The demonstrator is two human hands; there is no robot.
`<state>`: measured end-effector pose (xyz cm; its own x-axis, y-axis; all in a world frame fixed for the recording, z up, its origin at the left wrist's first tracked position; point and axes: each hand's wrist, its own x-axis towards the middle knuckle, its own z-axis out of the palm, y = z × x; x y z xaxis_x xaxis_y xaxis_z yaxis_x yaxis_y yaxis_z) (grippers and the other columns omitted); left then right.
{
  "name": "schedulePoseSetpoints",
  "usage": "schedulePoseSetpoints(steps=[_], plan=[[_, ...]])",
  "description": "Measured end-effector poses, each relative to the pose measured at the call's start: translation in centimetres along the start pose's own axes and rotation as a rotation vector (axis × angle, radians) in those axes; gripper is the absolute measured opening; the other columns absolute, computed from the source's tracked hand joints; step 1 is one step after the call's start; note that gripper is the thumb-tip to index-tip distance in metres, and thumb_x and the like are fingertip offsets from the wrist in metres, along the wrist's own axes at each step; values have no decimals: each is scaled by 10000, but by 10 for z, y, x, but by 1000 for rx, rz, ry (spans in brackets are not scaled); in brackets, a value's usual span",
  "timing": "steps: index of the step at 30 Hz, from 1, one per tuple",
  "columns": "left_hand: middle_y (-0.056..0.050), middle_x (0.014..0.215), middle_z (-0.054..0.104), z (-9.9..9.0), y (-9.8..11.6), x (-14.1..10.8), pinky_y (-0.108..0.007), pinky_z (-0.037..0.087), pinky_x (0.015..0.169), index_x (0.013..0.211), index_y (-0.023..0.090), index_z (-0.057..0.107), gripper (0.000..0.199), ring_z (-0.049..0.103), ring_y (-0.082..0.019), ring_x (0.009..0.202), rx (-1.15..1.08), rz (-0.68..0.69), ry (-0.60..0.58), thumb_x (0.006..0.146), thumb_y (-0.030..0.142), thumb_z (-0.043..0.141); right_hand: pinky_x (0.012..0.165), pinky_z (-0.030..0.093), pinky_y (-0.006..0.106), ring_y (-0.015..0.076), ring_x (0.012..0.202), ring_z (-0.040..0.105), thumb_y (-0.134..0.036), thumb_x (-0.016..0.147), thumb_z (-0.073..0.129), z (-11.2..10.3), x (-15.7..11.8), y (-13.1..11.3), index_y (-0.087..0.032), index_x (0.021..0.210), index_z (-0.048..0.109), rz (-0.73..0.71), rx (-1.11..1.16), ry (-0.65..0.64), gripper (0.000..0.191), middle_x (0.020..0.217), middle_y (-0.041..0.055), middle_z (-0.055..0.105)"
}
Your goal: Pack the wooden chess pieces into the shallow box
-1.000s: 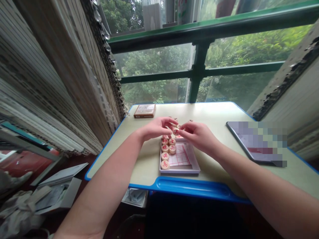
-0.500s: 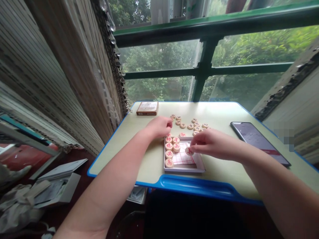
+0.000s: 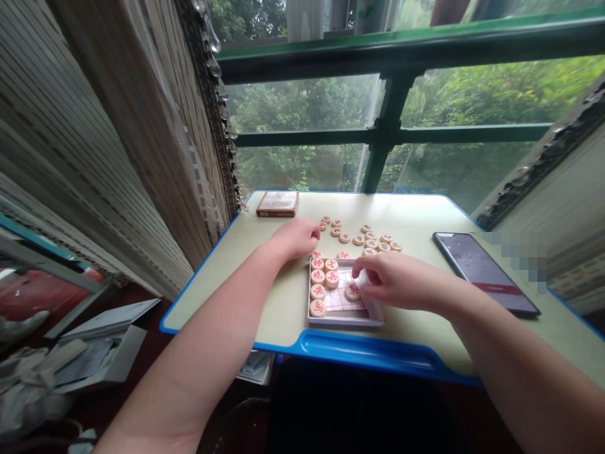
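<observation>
Several round wooden pieces with red characters sit in a shallow white box (image 3: pixel 347 323), most of them along its left side. My right hand (image 3: pixel 392 277) is over the box's right part, thumb and fingers apart, beside a loose red-marked piece (image 3: pixel 352 291) lying on the printed sheet. Just beyond the box's back left corner, my left hand (image 3: pixel 299 238) is closed above the table; whatever its fingers hold, if anything, is hidden. Behind the box, dark-marked pieces (image 3: pixel 371 244) are scattered, and a red-marked piece (image 3: pixel 343 255) lies by its back rim.
A brown-edged box (image 3: pixel 277 204) lies at the table's back left. On the right is a phone (image 3: pixel 484 271). The table (image 3: pixel 208 290) has a blue front tray (image 3: pixel 371 351). A window stands behind, with curtains on both sides.
My right hand has parted from the red-marked piece, which now lies in the box further left. The view has shifted slightly; my left hand stays near the same spot.
</observation>
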<state>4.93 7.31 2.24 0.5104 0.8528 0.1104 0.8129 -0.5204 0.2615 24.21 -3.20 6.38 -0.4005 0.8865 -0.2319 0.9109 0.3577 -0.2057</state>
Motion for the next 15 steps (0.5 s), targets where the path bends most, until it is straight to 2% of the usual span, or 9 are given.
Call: schedulePoseSetpoints(steps=[2,6,10,15], plan=[[-52,823,698,-1,0,-1,-254,429,649,802,182,700,247,599,-176,733,-2,-4,-2,678,168,487,506,294,233,148,595,529,-342,699,569,-1,-1,0,-237,880,680,-20,2,-32,237,715,26,649],[-53,831,700,-3,1,-3,-252,431,656,805,183,699,247,599,-175,739,0,-5,-8,677,167,489,495,280,240,144,564,506,-376,697,553,1,-1,-2,-229,780,683,0,-50,-10,213,677,29,637],[-55,835,699,-3,2,-3,-253,428,664,805,183,701,254,600,-178,748,2,4,-2,668,167,487,498,284,240,133,541,486,-388,696,577,5,1,-6,-240,727,684,-56,-39,-26,185,630,13,631],[-50,817,700,-3,2,-1,-250,422,647,817,182,707,266,594,-174,733,7,-4,-1,664,158,492,495,274,242,124,514,477,-415,726,595,9,1,-7,-246,701,697,-75,-37,41,199,605,13,631]])
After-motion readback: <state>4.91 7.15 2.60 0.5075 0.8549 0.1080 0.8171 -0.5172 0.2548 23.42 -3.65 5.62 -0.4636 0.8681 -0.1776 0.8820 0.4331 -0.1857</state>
